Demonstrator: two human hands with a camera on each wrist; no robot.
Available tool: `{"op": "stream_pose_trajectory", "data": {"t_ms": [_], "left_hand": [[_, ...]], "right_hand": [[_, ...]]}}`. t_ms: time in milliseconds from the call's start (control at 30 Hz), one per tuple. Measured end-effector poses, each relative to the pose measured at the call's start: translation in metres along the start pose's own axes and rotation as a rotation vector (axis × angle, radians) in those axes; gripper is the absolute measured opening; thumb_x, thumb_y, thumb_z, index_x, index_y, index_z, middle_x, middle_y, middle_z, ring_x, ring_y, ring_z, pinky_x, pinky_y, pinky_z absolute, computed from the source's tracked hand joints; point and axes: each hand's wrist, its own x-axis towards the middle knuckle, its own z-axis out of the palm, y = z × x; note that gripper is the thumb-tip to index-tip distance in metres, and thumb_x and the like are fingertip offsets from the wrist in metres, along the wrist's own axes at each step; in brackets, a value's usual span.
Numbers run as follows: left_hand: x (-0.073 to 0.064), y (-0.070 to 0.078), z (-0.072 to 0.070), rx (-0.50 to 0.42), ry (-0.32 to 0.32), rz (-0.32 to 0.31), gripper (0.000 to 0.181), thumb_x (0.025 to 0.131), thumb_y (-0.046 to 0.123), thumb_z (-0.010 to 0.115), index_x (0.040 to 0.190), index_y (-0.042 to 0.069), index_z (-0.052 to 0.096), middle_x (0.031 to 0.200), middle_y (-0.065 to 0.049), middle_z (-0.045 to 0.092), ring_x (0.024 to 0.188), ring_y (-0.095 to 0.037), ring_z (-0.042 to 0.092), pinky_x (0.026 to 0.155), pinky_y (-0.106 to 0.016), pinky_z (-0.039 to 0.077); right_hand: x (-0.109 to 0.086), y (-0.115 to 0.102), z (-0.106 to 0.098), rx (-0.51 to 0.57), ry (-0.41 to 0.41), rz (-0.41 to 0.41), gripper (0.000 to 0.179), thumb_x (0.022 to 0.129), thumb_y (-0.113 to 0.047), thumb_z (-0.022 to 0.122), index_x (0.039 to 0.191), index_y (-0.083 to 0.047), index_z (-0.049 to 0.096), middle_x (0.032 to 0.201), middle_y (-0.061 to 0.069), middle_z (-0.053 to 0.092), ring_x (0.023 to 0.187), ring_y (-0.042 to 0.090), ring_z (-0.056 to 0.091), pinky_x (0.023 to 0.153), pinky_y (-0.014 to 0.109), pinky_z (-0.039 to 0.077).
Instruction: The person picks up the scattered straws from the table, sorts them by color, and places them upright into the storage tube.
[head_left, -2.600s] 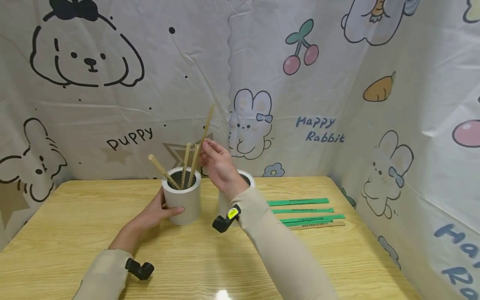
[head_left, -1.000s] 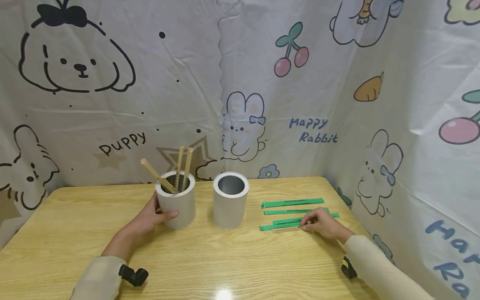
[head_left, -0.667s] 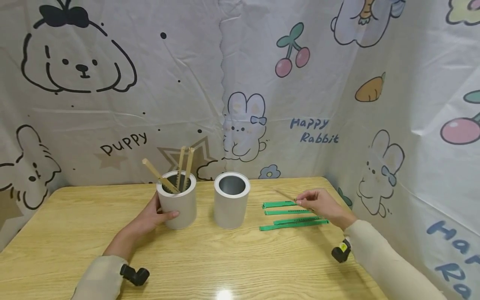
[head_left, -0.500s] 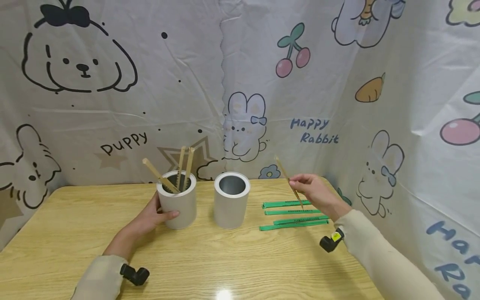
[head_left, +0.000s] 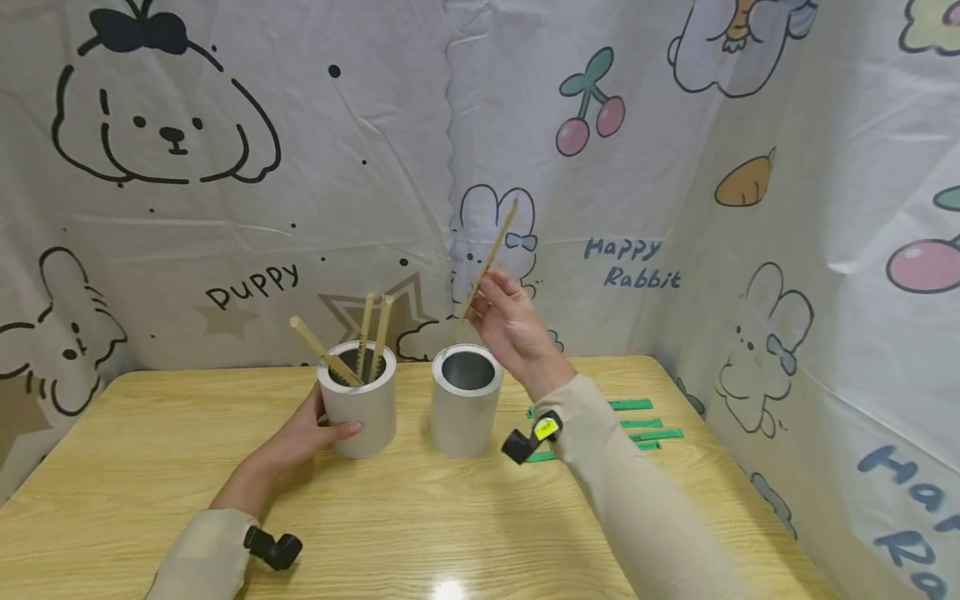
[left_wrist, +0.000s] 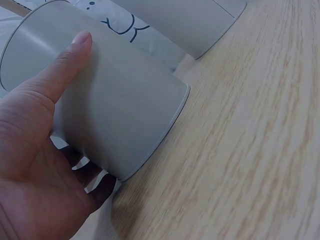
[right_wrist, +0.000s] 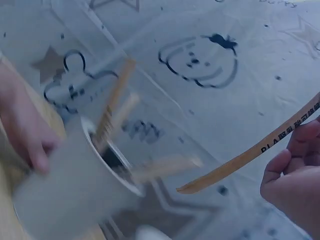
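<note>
My left hand (head_left: 300,432) grips the left whitish cylindrical holder (head_left: 360,423), thumb across its front, and the left wrist view shows the fingers reaching round its far side. Three brown paper-wrapped straws (head_left: 384,327) stick out of that holder at different slants. Raised above the table, my right hand (head_left: 517,327) pinches another brown wrapped straw (head_left: 501,237), tilted, its lower end near the right holder (head_left: 461,421). Dark printing shows on this straw (right_wrist: 235,164) in the right wrist view. No straw is visible in the right holder's opening.
Several green-wrapped straws (head_left: 633,405) lie on the wooden table (head_left: 405,525) at right, partly hidden by my right forearm. A printed cloth (head_left: 390,117) hangs behind the table and along its right side.
My right hand let go of one straw at the left holder, picked a brown one off the table at right, and carried it up and left toward the right holder. The left hand stays on its holder.
</note>
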Motion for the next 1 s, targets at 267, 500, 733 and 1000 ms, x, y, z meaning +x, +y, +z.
{"op": "stream_pose_trajectory", "data": {"t_ms": [267, 500, 733, 1000], "left_hand": [[0.003, 0.002, 0.001, -0.004, -0.002, 0.023, 0.109, 0.092, 0.021, 0.075, 0.163, 0.019, -0.008, 0.166, -0.026, 0.015, 0.151, -0.049, 0.018, 0.120, -0.069, 0.019], [0.000, 0.002, -0.001, 0.018, 0.007, 0.007, 0.110, 0.093, 0.022, 0.074, 0.163, 0.021, -0.010, 0.166, -0.025, 0.015, 0.150, -0.049, 0.021, 0.118, -0.066, 0.026], [0.001, 0.001, -0.001, 0.043, 0.013, 0.015, 0.107, 0.094, 0.022, 0.073, 0.163, 0.020, -0.009, 0.166, -0.025, 0.014, 0.149, -0.050, 0.023, 0.117, -0.067, 0.027], [0.001, -0.001, -0.002, 0.046, 0.010, 0.005, 0.110, 0.093, 0.025, 0.074, 0.163, 0.019, -0.010, 0.167, -0.025, 0.012, 0.150, -0.050, 0.021, 0.118, -0.068, 0.025]], "right_hand": [[0.023, 0.055, 0.041, 0.079, 0.061, 0.036, 0.031, 0.100, -0.009, 0.056, 0.080, -0.028, 0.071, 0.078, -0.012, 0.067, 0.072, 0.004, 0.055, 0.072, 0.019, 0.044], [0.026, 0.103, 0.051, -0.026, 0.137, 0.085, 0.039, 0.102, 0.002, 0.052, 0.081, -0.025, 0.068, 0.077, -0.012, 0.064, 0.070, 0.003, 0.054, 0.072, 0.019, 0.044], [0.019, 0.113, 0.054, -0.279, 0.184, 0.116, 0.010, 0.097, -0.002, 0.064, 0.099, -0.008, 0.072, 0.078, -0.012, 0.064, 0.072, 0.003, 0.056, 0.072, 0.019, 0.047], [0.005, 0.085, 0.048, -0.605, 0.166, 0.127, 0.024, 0.097, -0.012, 0.067, 0.117, 0.002, 0.070, 0.091, -0.007, 0.067, 0.082, 0.007, 0.060, 0.083, 0.027, 0.053]]}}
